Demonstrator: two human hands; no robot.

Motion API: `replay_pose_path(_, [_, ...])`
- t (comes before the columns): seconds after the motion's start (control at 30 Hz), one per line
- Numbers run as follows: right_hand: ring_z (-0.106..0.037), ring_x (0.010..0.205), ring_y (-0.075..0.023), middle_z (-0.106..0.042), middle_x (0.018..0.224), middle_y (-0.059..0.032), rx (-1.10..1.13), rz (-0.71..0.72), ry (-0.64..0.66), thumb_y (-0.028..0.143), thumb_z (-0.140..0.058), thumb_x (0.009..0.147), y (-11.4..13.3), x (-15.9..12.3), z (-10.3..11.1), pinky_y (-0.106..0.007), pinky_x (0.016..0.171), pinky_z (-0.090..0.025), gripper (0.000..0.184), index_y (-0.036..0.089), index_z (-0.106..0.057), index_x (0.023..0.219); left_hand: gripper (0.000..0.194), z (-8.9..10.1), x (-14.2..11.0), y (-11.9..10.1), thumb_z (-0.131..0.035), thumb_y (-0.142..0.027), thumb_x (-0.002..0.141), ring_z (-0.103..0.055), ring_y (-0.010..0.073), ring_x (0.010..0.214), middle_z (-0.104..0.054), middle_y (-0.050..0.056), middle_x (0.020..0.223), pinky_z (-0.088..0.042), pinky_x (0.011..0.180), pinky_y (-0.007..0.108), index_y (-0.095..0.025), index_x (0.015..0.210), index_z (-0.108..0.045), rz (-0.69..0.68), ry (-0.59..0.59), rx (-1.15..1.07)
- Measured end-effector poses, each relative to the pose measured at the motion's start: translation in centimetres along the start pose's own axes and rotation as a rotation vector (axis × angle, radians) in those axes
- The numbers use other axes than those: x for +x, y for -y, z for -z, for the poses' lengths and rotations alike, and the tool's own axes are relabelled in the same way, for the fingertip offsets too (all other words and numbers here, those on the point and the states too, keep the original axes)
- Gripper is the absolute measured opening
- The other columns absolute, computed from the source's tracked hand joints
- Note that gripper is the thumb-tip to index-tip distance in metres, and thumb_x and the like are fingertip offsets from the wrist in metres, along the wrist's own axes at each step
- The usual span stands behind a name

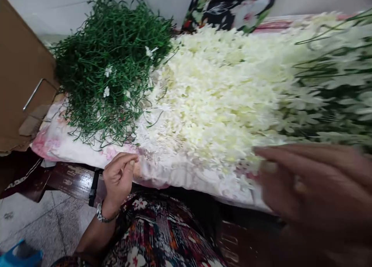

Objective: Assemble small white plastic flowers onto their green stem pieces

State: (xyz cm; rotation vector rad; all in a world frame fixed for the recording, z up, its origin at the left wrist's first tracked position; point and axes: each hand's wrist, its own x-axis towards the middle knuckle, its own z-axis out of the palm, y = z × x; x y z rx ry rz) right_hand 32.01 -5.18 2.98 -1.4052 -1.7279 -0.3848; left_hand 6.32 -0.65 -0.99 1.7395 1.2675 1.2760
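My left hand (118, 178) is closed in a pinch at the cloth's front edge. Whatever lies between its thumb and forefinger is too small or hidden to make out. Just behind it spreads a tangled heap of green plastic stems (113, 61), with a few small white bits caught in it. My right hand (314, 181), large and blurred, is over the front edge at the right. Its thumb and fingers are drawn together, and nothing nameable shows in them. A broad pile of cream-white artificial flower petals (221, 92) lies behind and between the hands.
White flowers with green stems (331, 92) lie at the right, blurred. A cardboard box (23, 73) stands at the left. The flowered cloth (81, 139) covers a brown wooden frame (69, 180). Black flowered fabric (229, 7) lies at the back. A blue object (21, 255) is on the floor.
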Motion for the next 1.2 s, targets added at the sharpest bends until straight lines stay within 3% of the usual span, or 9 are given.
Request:
replay_pose_path(0.07, [-0.056,0.061,-0.0158,-0.062,0.065,-0.0060,0.092,0.191,0.046,0.006,-0.059,0.066,2.1,1.1,-2.5,-0.031,0.056,-0.047,0.033,0.021,-0.059,0.094,0.015,0.8,0.5,0.5,-0.049,-0.011,0.076,-0.055,0.0115,0.070,-0.059,0.002,0.072,-0.045,0.063,0.024,-0.016,0.083,-0.062,-0.017,-0.088,0.144])
replay_pose_path(0.13, [-0.056,0.066,-0.0165,-0.063,0.070,-0.0073,0.135,0.226,0.181,0.005,-0.058,0.066,3.2,1.3,-3.8,-0.032,0.060,-0.047,0.029,0.016,-0.057,0.093,0.015,1.4,1.1,0.6,-0.048,-0.010,0.075,-0.054,0.0115,0.071,-0.058,0.002,0.074,-0.044,0.063,0.024,-0.015,0.082,-0.061,-0.035,-0.109,0.281])
replay_pose_path(0.23, [-0.054,0.067,-0.0161,-0.062,0.071,-0.0064,0.168,0.226,0.259,0.007,-0.057,0.068,3.5,1.1,-5.1,-0.031,0.063,-0.046,0.022,0.014,-0.056,0.088,0.019,1.1,2.4,-0.3,-0.047,-0.008,0.075,-0.053,0.0131,0.075,-0.058,0.004,0.080,-0.043,0.065,0.026,-0.015,0.089,-0.059,-0.169,-0.047,0.402])
replay_pose_path(0.33, [-0.054,0.070,-0.0160,-0.061,0.073,-0.0057,0.177,0.202,0.303,0.010,-0.054,0.071,3.5,1.3,-6.0,-0.031,0.064,-0.045,0.018,0.015,-0.056,0.089,0.019,-0.5,4.5,-1.9,-0.047,-0.010,0.075,-0.051,0.0156,0.077,-0.057,0.005,0.081,-0.040,0.069,0.031,-0.015,0.091,-0.056,-0.415,0.005,0.510])
replay_pose_path(0.4, [-0.054,0.071,-0.0158,-0.061,0.073,-0.0055,0.176,0.192,0.324,0.011,-0.052,0.073,3.6,1.5,-6.4,-0.031,0.065,-0.044,0.016,0.015,-0.056,0.088,0.013,-2.0,6.2,-2.8,-0.045,-0.012,0.076,-0.048,0.0170,0.073,-0.056,0.005,0.074,-0.036,0.067,0.033,-0.015,0.082,-0.057,-0.496,0.083,0.653])
replay_pose_path(0.57, [-0.052,0.069,-0.0151,-0.060,0.069,-0.0051,0.155,0.188,0.340,0.012,-0.050,0.074,3.6,1.6,-6.4,-0.030,0.065,-0.042,0.010,0.013,-0.057,0.082,0.012,-5.0,9.3,-2.9,-0.044,-0.014,0.075,-0.044,0.0208,0.073,-0.052,0.007,0.072,-0.029,0.065,0.035,-0.015,0.065,-0.050,-0.494,0.171,0.924])
replay_pose_path(0.77, [-0.052,0.069,-0.0148,-0.060,0.070,-0.0049,0.128,0.179,0.348,0.013,-0.049,0.075,3.0,1.8,-6.2,-0.030,0.066,-0.042,0.011,0.015,-0.057,0.083,0.013,-4.6,9.2,-2.1,-0.042,-0.010,0.073,-0.043,0.0181,0.070,-0.050,0.005,0.068,-0.029,0.065,0.033,-0.016,0.062,-0.046,-0.444,0.158,0.842])
replay_pose_path(0.97, [-0.053,0.071,-0.0158,-0.060,0.073,-0.0051,0.100,0.108,0.218,0.012,-0.048,0.076,2.5,3.7,-6.7,-0.029,0.065,-0.043,0.013,0.017,-0.056,0.085,0.012,-3.4,8.2,-1.9,-0.041,-0.013,0.076,-0.043,0.0161,0.070,-0.050,0.003,0.068,-0.030,0.071,0.033,-0.016,0.065,-0.046,-0.495,0.220,0.746])
replay_pose_path(1.2, [-0.046,0.083,-0.0211,-0.055,0.093,-0.0091,-0.138,0.221,0.353,0.008,-0.044,0.076,3.1,7.4,-9.6,-0.033,0.063,-0.036,0.019,0.018,-0.059,0.082,0.013,-3.3,7.8,-1.4,-0.042,-0.008,0.073,-0.043,0.0154,0.070,-0.051,0.003,0.067,-0.032,0.073,0.034,-0.015,0.065,-0.049,-0.537,0.254,0.741])
